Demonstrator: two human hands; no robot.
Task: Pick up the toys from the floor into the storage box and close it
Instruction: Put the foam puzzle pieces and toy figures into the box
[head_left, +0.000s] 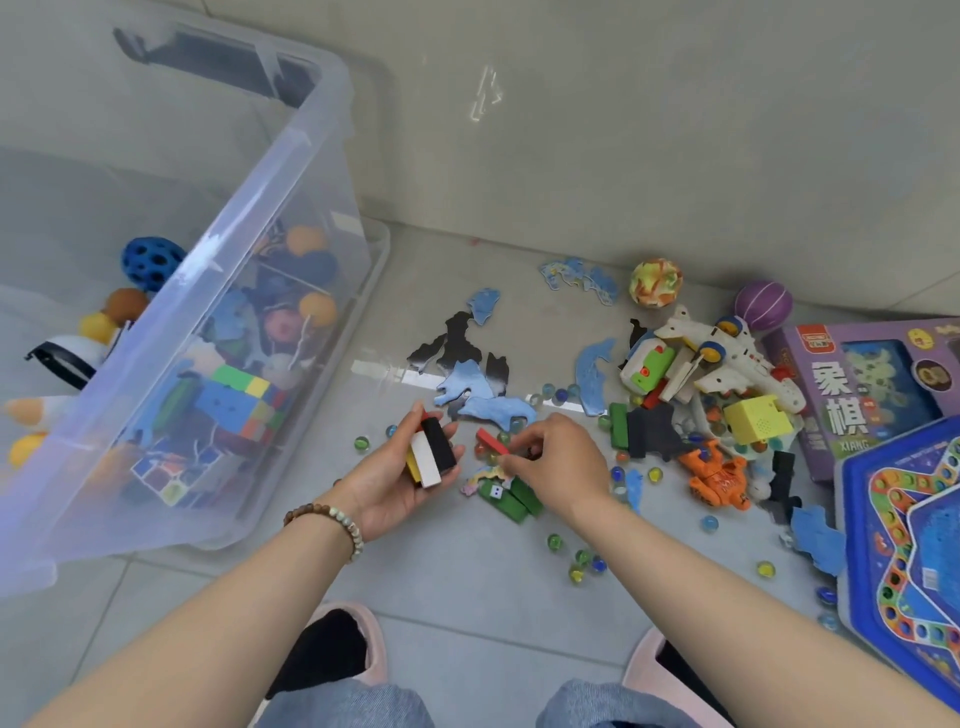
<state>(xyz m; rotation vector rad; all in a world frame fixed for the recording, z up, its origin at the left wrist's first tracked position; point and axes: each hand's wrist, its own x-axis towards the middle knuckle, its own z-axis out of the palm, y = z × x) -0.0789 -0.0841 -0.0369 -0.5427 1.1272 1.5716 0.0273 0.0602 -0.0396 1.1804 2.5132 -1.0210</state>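
A clear plastic storage box (311, 171) stands open on the left, with balls, cubes and puzzle pieces inside. My left hand (400, 483), palm up beside the box, holds a stack of wooden blocks (431, 454): black, white, yellow and red. My right hand (556, 462) is lowered over the floor, its fingertips pinching at a red block (491, 440). Green blocks (517, 499) lie just under that hand. Blue puzzle pieces (483, 395) and marbles (582, 564) are scattered around both hands.
To the right sits a heap with a white toy plane (727, 358), a yellow cube (756, 423), an orange figure (719, 475), two balls (655, 283), a purple game box (862, 395) and a blue game board (909, 561). My pink slippers (358, 654) are at the bottom. A wall rises behind.
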